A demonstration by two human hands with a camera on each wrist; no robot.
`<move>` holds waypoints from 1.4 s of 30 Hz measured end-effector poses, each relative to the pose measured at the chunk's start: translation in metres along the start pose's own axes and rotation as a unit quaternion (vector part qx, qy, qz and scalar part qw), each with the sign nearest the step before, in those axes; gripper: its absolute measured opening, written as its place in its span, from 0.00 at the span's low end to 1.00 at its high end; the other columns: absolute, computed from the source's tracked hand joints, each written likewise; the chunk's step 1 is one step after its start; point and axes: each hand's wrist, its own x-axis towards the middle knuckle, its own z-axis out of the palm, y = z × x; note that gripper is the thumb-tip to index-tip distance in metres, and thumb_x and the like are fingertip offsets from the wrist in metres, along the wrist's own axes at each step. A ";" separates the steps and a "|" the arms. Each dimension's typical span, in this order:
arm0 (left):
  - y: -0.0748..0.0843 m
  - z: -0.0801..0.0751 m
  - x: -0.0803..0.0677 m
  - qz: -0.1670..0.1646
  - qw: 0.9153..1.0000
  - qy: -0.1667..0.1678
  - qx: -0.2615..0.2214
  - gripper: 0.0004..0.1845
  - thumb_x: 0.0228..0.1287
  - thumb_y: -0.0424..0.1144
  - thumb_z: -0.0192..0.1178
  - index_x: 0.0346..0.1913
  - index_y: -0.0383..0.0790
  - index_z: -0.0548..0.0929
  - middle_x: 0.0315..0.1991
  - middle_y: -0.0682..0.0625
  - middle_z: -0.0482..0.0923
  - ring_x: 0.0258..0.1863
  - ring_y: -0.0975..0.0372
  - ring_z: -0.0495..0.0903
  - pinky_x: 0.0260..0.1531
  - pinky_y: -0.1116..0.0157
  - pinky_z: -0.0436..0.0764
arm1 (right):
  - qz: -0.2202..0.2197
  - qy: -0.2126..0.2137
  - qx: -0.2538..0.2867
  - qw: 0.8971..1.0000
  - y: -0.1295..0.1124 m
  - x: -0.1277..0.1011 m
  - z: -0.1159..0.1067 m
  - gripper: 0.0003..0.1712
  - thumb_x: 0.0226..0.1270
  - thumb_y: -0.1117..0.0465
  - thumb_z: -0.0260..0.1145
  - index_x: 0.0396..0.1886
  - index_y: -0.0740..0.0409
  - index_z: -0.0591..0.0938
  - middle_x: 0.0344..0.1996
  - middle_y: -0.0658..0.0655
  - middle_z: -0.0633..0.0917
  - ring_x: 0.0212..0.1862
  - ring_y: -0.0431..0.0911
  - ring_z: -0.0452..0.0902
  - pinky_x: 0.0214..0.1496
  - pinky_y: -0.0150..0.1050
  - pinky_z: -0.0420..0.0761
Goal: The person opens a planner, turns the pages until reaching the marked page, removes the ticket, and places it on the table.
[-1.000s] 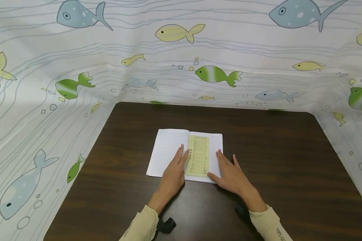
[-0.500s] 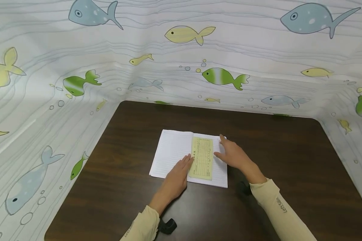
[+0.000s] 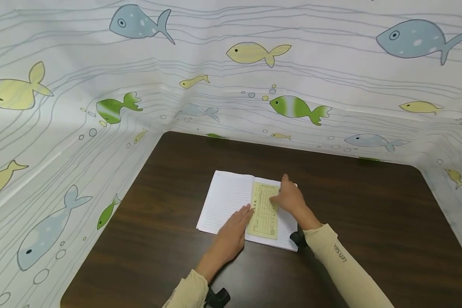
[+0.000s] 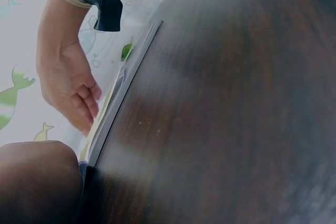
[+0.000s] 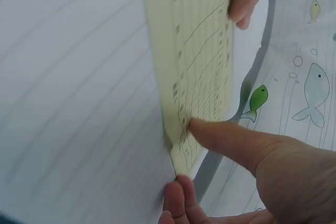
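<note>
Notebook [image 3: 231, 201] lies open near the middle of the dark wooden table [image 3: 362, 222], ruled pages up, with a yellow-green printed card [image 3: 265, 210] resting on its right page just beside the spine. Our left hand [image 3: 234, 231] lies flat, fingers straight, on the lower part of the left page with the fingertips at the card's left edge; its grip holds nothing, it only presses. Our right hand [image 3: 288, 197] is at the card's upper right, and the right wrist view shows the thumb [image 5: 226, 137] laid on the printed face while the fingers [image 5: 176, 198] curl under the edge, so this grip pinches the card and has that edge raised off the page. As we judge it, the step in hand is lifting or turning the card, and doing it well means keeping the left palm firm so the notebook does not slide or flip shut, holding the pinch near the edge to avoid creasing, and raising the card evenly. Fish-patterned cloth [image 3: 254, 77] surrounds the table.
</note>
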 end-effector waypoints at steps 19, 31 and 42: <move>-0.001 0.001 -0.002 0.001 1.000 -0.007 0.006 0.29 0.67 0.27 0.50 0.71 0.36 0.64 0.73 0.45 0.60 0.72 0.58 0.58 0.70 0.61 0.57 | -0.017 0.031 0.050 0.998 -0.003 0.001 0.006 0.52 0.52 0.65 0.69 0.73 0.73 0.53 0.45 0.67 0.80 0.41 0.54 0.75 0.43 0.48 0.78; 0.001 0.004 0.000 0.010 1.000 0.006 0.002 0.27 0.67 0.27 0.49 0.69 0.34 0.67 0.71 0.43 0.63 0.71 0.57 0.60 0.69 0.61 0.59 | -0.010 0.053 0.163 0.985 0.042 -0.015 -0.019 0.41 0.66 0.61 0.66 0.73 0.66 0.58 0.49 0.68 0.82 0.50 0.58 0.78 0.50 0.52 0.76; -0.001 0.002 -0.003 0.011 1.000 0.021 0.001 0.28 0.63 0.24 0.51 0.68 0.33 0.68 0.70 0.42 0.64 0.70 0.55 0.63 0.68 0.59 0.61 | -0.007 0.013 0.107 0.994 0.133 -0.040 -0.085 0.42 0.73 0.55 0.58 0.73 0.73 0.49 0.53 0.74 0.77 0.54 0.65 0.74 0.53 0.64 0.72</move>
